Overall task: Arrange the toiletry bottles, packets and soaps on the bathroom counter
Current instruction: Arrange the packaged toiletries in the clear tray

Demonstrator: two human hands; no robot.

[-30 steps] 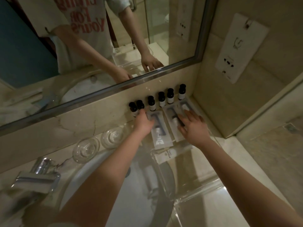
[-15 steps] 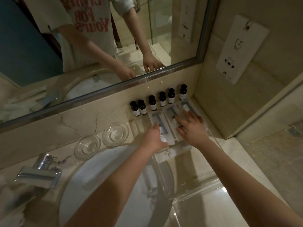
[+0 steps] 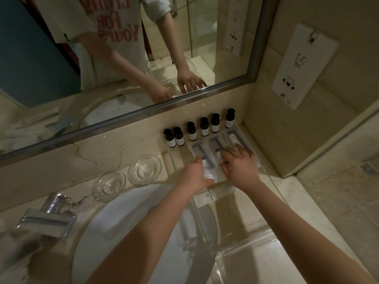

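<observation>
left hand [image 3: 194,175]: yours, on near end of left packet [image 3: 198,149]; pinching or flat, cannot tell
right hand [image 3: 240,167]: fingers spread flat, pressing middle packet [image 3: 214,144] and right packet [image 3: 232,136]
bottles [image 3: 204,128]: 6 in a row at wall, behind packets, on table [image 3: 291,193]
white packet [image 3: 213,194]: just below both your hands

The left hand [image 3: 194,175] reaches forward palm down, its fingers bent under and mostly hidden. Just beside it, the right hand [image 3: 240,166] lies flat with fingers spread.
</observation>
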